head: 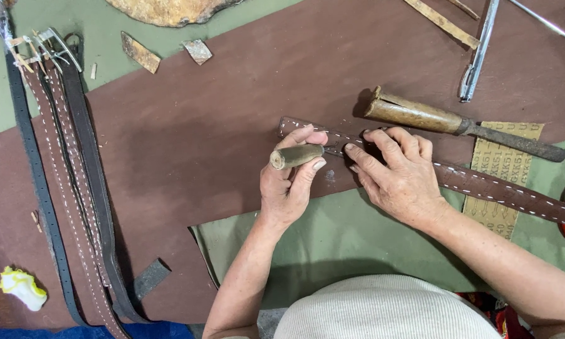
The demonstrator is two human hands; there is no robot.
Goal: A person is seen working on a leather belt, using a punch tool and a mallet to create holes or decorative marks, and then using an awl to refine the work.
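Note:
A brown leather belt strap [502, 191] with white stitching lies across a large brown leather sheet [194, 125], running from the middle out to the right edge. My left hand [288, 182] grips a small tool with a round wooden handle [295, 156], its tip pointing at the strap near its left end. My right hand [398, 172] lies flat on the strap just right of the tool, with the fingertips pressing the leather down.
A big chisel with a wooden handle [420, 116] lies just behind my right hand. A sheet of sandpaper [505, 160] sits under the strap. Several finished belts [69, 176] lie at the left. Metal tools [477, 56] and leather scraps [139, 53] lie at the back.

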